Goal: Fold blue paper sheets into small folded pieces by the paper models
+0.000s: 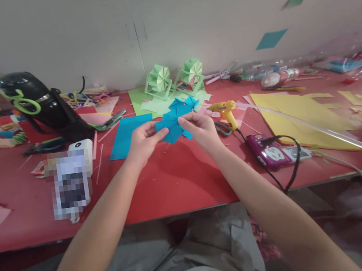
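Between my two hands is a piece of folded blue paper [171, 130], held just above the red table. My left hand [144, 143] pinches its left edge between thumb and fingers. On the other side, my right hand [202, 129] pinches it near the middle right. More folded blue paper [184, 105] shows right behind; whether it is joined to the held piece I cannot tell. A flat blue sheet [124, 136] lies left of my left hand. Two pale green folded paper models [158, 82] stand behind, near the wall. A yellow glue gun [226, 111] rests right of my right hand.
A black bottle [43, 106] leans at the left, with a phone [72, 179] in front of it. Yellow sheets [297, 116] lie at the right under a clear ruler [315, 125]. A purple power socket [268, 151] with cables sits near the front edge.
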A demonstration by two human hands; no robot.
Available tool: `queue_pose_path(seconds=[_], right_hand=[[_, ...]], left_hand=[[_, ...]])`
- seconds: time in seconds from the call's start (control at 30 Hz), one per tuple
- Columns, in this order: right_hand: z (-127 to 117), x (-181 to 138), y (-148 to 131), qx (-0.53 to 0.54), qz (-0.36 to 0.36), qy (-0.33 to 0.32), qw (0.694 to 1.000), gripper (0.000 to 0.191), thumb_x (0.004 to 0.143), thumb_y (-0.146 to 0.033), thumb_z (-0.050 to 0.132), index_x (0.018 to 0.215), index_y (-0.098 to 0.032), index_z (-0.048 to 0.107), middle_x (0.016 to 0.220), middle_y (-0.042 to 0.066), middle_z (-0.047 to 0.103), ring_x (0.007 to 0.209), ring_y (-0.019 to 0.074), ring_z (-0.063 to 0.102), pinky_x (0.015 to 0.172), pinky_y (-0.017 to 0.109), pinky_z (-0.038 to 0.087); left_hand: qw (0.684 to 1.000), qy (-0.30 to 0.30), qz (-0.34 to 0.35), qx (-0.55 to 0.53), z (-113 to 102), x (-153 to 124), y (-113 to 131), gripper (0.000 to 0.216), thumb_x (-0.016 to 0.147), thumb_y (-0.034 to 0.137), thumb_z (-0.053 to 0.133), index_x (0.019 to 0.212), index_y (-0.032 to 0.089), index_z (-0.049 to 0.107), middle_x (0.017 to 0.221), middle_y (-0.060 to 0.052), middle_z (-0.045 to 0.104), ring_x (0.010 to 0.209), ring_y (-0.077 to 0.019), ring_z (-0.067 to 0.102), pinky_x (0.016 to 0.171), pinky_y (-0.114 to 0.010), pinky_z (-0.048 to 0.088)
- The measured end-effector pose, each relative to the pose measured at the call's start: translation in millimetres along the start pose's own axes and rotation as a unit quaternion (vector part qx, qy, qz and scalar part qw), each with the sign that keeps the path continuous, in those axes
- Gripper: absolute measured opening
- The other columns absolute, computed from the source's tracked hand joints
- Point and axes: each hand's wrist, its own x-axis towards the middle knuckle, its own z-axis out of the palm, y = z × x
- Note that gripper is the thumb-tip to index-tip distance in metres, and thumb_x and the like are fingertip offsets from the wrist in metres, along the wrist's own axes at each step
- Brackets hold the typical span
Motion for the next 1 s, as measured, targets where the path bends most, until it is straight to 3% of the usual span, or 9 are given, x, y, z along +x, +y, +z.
queue_pose_path(seconds=[0.17, 0.43, 0.57, 0.73, 0.9, 1.0], right_hand=[[-1.7, 2.0, 4.6, -0.037, 0.012, -0.061, 0.997, 0.031, 0.079, -0.048, 0.072, 0.079, -0.017, 0.068, 0.078, 0.004, 0.068, 0.071, 0.0148, 0.059, 0.065, 0.029, 0.046], [3.2, 1.5, 5.7, -0.033, 0.001, -0.066, 0.997, 0.027, 0.081, -0.043, 0.068, 0.079, -0.017, 0.064, 0.080, 0.005, 0.067, 0.073, 0.0148, 0.059, 0.065, 0.029, 0.046], [6.1, -0.2, 4.5, -0.048, -0.006, -0.078, 0.996, 0.026, 0.081, -0.043, 0.067, 0.077, -0.018, 0.064, 0.082, 0.005, 0.068, 0.077, 0.0164, 0.060, 0.066, 0.029, 0.047], [7.2, -2.4, 6.1, -0.076, -0.005, -0.108, 0.991, 0.026, 0.082, -0.043, 0.065, 0.077, -0.018, 0.063, 0.082, 0.005, 0.067, 0.075, 0.0159, 0.060, 0.065, 0.029, 0.047], [6.3, -2.4, 6.8, -0.089, 0.004, -0.102, 0.991, 0.025, 0.082, -0.042, 0.065, 0.077, -0.017, 0.064, 0.081, 0.005, 0.067, 0.076, 0.0163, 0.060, 0.066, 0.029, 0.047], [7.7, -2.1, 5.7, -0.083, 0.006, -0.103, 0.991, 0.026, 0.082, -0.043, 0.065, 0.078, -0.017, 0.064, 0.082, 0.005, 0.068, 0.076, 0.0160, 0.060, 0.065, 0.028, 0.047]], left_hand=[[0.994, 0.104, -0.009, 0.030, -15.0, 7.3, -1.7, 0.050, 0.060, 0.047, 0.089, 0.095, 0.014, 0.074, 0.090, -0.009, 0.078, 0.082, -0.0226, 0.072, 0.071, -0.032, 0.058], [0.987, 0.154, 0.034, 0.032, -11.0, 8.2, -2.9, 0.034, 0.066, 0.043, 0.084, 0.086, 0.016, 0.074, 0.075, -0.004, 0.073, 0.067, -0.0161, 0.065, 0.061, -0.026, 0.053], [0.980, 0.180, 0.071, 0.047, -7.2, 8.9, -6.5, 0.022, 0.073, 0.037, 0.077, 0.082, 0.017, 0.070, 0.067, 0.000, 0.065, 0.059, -0.0122, 0.056, 0.053, -0.023, 0.045], [0.974, 0.157, 0.103, 0.127, -6.2, 10.0, -4.7, 0.014, 0.080, 0.029, 0.067, 0.073, 0.018, 0.061, 0.059, 0.003, 0.053, 0.054, -0.0106, 0.045, 0.050, -0.023, 0.035], [0.977, 0.091, 0.100, 0.163, -6.2, 7.4, 1.0, 0.023, 0.081, 0.039, 0.068, 0.079, 0.017, 0.064, 0.065, 0.000, 0.060, 0.060, -0.0126, 0.050, 0.056, -0.025, 0.039], [0.966, 0.110, 0.127, 0.197, -5.4, 4.3, 3.2, 0.025, 0.083, 0.041, 0.067, 0.075, 0.017, 0.065, 0.062, 0.001, 0.059, 0.059, -0.0128, 0.049, 0.057, -0.026, 0.038]])
